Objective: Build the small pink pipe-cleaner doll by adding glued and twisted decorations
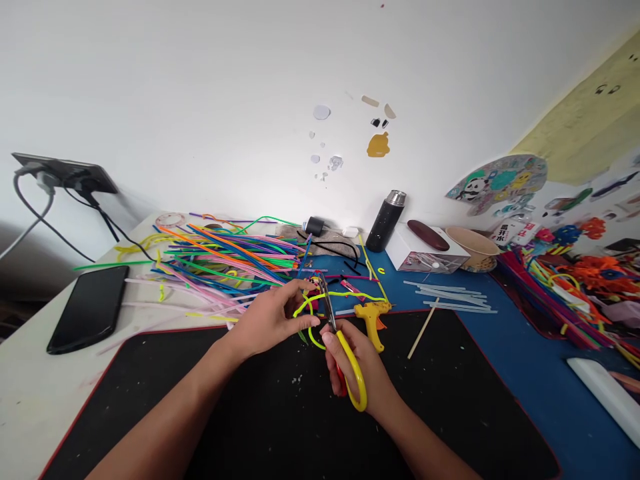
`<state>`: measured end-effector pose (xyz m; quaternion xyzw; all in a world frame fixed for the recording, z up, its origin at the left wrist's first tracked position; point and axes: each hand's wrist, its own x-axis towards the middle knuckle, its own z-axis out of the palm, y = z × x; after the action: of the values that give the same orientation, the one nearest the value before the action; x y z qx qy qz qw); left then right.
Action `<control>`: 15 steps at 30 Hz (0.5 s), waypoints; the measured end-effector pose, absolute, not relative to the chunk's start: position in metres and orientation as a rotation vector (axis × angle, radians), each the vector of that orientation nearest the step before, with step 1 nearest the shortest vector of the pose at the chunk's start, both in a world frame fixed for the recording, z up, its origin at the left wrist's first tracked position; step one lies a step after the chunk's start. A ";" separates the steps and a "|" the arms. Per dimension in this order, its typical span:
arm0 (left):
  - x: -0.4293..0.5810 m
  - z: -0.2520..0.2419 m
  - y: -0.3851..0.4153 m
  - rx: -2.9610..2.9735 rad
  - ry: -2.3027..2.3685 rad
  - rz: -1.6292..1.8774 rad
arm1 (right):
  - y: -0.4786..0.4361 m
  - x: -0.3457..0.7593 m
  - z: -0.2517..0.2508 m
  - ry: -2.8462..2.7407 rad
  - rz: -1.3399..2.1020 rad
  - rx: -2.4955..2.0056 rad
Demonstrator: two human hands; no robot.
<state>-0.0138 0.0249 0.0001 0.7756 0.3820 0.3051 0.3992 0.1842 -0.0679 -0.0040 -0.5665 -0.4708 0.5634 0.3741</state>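
Fingers of my right hand (357, 357) are wrapped round the handles of a pair of scissors (356, 380), one loop yellow and one red. The metal blades point away from me, up towards the fingers of my left hand (275, 313). My left hand is closed on a bent yellow-green pipe cleaner (316, 343), whose length loops beside the blades and trails right. Whether the blades touch it, I cannot tell. Just right of the scissors lies a yellow glue gun (373, 323). Behind my left hand spreads a pile of coloured pipe cleaners (240, 253).
A black mat (270, 413) with tiny scraps lies under my hands. A phone (90, 307) is at left. At the back stand a black thermos (386, 220) and a white box (425, 257). Glue sticks (453, 297) and a wooden stick (423, 328) lie to the right.
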 end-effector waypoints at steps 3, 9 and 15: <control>-0.012 -0.001 0.023 1.950 0.933 0.800 | -0.069 0.186 -0.008 -1.212 1.430 -1.451; -0.010 0.000 0.025 1.948 0.984 0.848 | -0.070 0.187 -0.019 -1.205 1.437 -1.429; -0.010 0.002 0.024 1.994 0.958 0.959 | -0.070 0.187 -0.020 -1.197 1.490 -1.391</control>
<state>-0.0098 0.0239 0.0017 0.7725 0.3711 0.3716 0.3570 0.1867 -0.0702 -0.0196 -0.5446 -0.4685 0.5834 0.3790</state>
